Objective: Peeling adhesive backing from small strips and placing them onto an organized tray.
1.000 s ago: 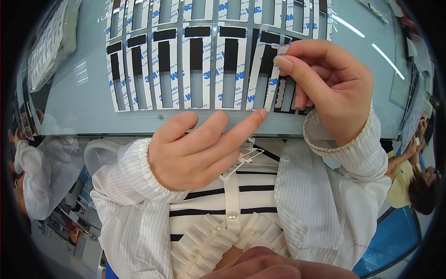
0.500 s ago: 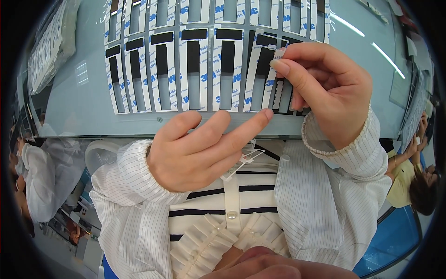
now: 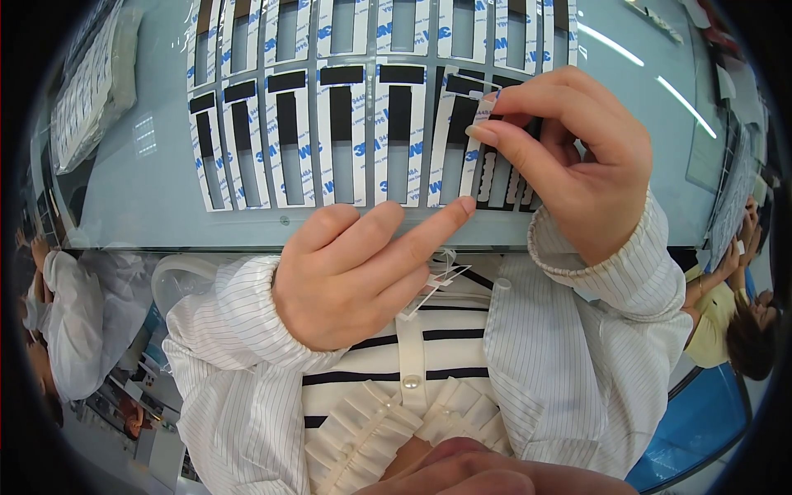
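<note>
A frame-shaped double-sided adhesive piece (image 3: 437, 177), backed with white liner printed in blue, lies slightly tilted at the right end of the near row. My right hand (image 3: 590, 173) pinches its upper right side between thumb and forefinger; the exact grip point is partly hidden by the fingers. My left hand (image 3: 355, 276) has its index finger stretched to the lower right corner of that piece, the other fingers loosely bent and holding nothing. Under and beside it sit black pieces with white wavy-edged strips (image 3: 487, 177), partly covered by my right hand.
Rows of similar adhesive frames (image 3: 359, 136) with black inner parts cover the glass-like table (image 3: 157, 202). A clear bag of such parts (image 3: 95, 99) lies at the far left. Stacked sheets (image 3: 734, 190) are at the right edge. Other people (image 3: 718, 313) work on both sides.
My right hand has shifted slightly left and its fingertips sit a bit lower on the adhesive piece. My left index finger stays at the piece's lower corner. The whole view has moved slightly.
</note>
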A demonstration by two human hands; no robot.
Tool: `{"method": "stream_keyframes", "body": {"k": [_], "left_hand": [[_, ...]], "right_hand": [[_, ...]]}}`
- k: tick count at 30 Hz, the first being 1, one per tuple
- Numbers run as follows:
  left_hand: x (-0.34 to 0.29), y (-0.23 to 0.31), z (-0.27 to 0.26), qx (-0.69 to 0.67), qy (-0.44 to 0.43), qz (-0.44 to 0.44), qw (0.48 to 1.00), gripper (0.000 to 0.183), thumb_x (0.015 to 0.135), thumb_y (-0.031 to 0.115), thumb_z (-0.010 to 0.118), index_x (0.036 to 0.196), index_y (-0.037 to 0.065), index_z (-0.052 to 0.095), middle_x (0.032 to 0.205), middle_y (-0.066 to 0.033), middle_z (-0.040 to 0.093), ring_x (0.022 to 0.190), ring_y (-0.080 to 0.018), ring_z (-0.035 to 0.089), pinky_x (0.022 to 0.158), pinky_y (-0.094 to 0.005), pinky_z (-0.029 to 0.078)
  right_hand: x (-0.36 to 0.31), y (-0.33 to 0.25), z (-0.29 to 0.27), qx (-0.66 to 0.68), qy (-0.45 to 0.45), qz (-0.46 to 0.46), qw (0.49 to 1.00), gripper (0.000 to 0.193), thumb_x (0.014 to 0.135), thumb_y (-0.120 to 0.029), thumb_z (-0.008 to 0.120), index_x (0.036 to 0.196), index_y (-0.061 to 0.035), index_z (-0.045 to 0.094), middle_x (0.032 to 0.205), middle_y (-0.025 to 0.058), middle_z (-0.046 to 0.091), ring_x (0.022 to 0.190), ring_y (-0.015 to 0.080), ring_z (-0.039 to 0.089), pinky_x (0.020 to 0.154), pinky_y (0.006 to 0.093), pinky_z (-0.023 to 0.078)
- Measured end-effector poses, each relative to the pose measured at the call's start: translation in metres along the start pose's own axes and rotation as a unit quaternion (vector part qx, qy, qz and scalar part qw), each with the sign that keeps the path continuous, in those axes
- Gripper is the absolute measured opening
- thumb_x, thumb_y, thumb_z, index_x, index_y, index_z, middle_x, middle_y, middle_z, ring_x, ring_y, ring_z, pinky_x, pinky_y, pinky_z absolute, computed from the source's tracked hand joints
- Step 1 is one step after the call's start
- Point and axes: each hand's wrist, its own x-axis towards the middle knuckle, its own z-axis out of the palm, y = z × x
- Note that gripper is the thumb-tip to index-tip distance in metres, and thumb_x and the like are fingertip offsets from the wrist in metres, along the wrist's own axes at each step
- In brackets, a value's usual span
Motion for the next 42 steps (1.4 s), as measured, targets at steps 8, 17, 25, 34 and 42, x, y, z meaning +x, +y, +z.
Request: {"method": "stream_keyframes", "body": {"k": [8, 17, 25, 34, 42], "left_hand": [[0.002, 0.004, 0.001, -0.024, 0.001, -0.017, 1.0, 0.026, 0.076, 0.027, 0.071, 0.068, 0.012, 0.051, 0.13, 0.0005, 0.068, 0.087, -0.0196, 0.052, 0.072, -0.0294, 0.039], [0.001, 0.002, -0.001, -0.029, -0.008, -0.008, 1.0, 0.026, 0.074, 0.028, 0.072, 0.068, 0.012, 0.052, 0.13, -0.0004, 0.067, 0.088, -0.0203, 0.052, 0.073, -0.0301, 0.04], [0.001, 0.002, 0.0, -0.03, 0.004, -0.011, 0.999, 0.026, 0.077, 0.026, 0.071, 0.068, 0.01, 0.052, 0.131, -0.0027, 0.067, 0.104, -0.0226, 0.059, 0.08, -0.0323, 0.043], [0.004, 0.002, 0.001, -0.071, 0.007, -0.007, 0.997, 0.024, 0.076, 0.021, 0.071, 0.066, 0.008, 0.053, 0.132, -0.0095, 0.066, 0.122, -0.028, 0.06, 0.087, -0.0355, 0.047], [0.005, 0.005, -0.001, -0.09, 0.027, -0.022, 0.995, 0.017, 0.075, 0.02, 0.071, 0.075, 0.005, 0.063, 0.129, -0.0082, 0.066, 0.123, -0.0285, 0.06, 0.091, -0.039, 0.047]], "right_hand": [[0.0, 0.002, 0.002, -0.001, 0.004, 0.02, 1.0, 0.014, 0.08, -0.002, 0.079, 0.093, -0.0014, 0.074, 0.086, 0.001, 0.067, 0.054, 0.0016, 0.042, 0.048, 0.0177, 0.029], [0.0, 0.0, 0.004, -0.009, 0.01, 0.008, 1.0, 0.014, 0.08, 0.0, 0.079, 0.092, -0.001, 0.074, 0.086, 0.0016, 0.067, 0.055, 0.0012, 0.042, 0.047, 0.0179, 0.029], [-0.001, 0.002, 0.008, -0.185, 0.063, -0.126, 0.973, 0.022, 0.076, -0.007, 0.083, 0.094, -0.0011, 0.072, 0.088, 0.0073, 0.064, 0.062, 0.0152, 0.061, 0.054, 0.0259, 0.049], [-0.005, -0.003, -0.015, -0.245, 0.036, -0.093, 0.964, 0.045, 0.076, -0.021, 0.083, 0.116, -0.0047, 0.07, 0.111, 0.0133, 0.064, 0.089, 0.0268, 0.065, 0.072, 0.0336, 0.054], [-0.008, 0.001, -0.003, -0.309, -0.125, -0.172, 0.927, 0.077, 0.088, -0.08, 0.029, 0.132, -0.0287, 0.067, 0.156, 0.0184, 0.038, 0.143, 0.0373, 0.031, 0.117, 0.0515, 0.022]]}}
